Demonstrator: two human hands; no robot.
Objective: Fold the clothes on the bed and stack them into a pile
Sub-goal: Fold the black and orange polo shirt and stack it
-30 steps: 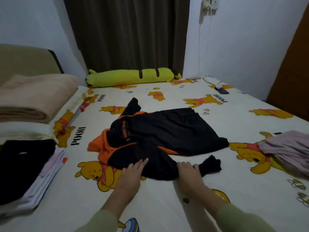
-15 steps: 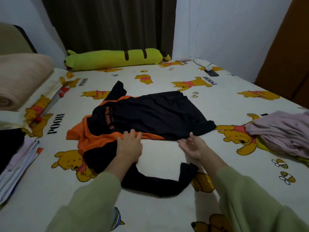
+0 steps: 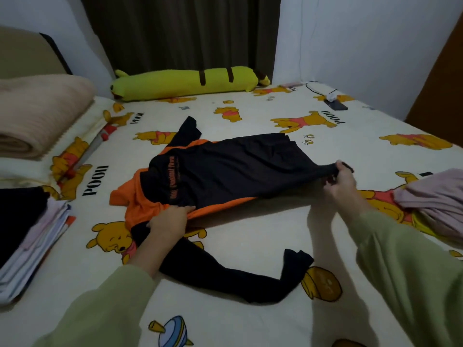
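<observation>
A black and orange long-sleeved shirt (image 3: 225, 171) lies spread across the middle of the bed (image 3: 250, 234). My left hand (image 3: 169, 220) grips its near edge at the orange shoulder. My right hand (image 3: 339, 180) pinches the hem corner at the right and lifts it slightly. One black sleeve (image 3: 238, 276) trails toward me across the sheet. A pile of folded clothes (image 3: 27, 236) with a black item on top sits at the left edge. A loose pink garment (image 3: 436, 196) lies at the right.
A folded beige blanket (image 3: 37, 113) rests on the pillow at the far left. A long yellow bolster (image 3: 185, 82) lies along the curtain. A phone with a cable (image 3: 335, 104) sits at the far right corner. Walls close in behind.
My right hand moved right and took hold of the shirt's hem corner. My left hand shifted to grip the orange shoulder edge. The sleeve stayed lying on the sheet near me.
</observation>
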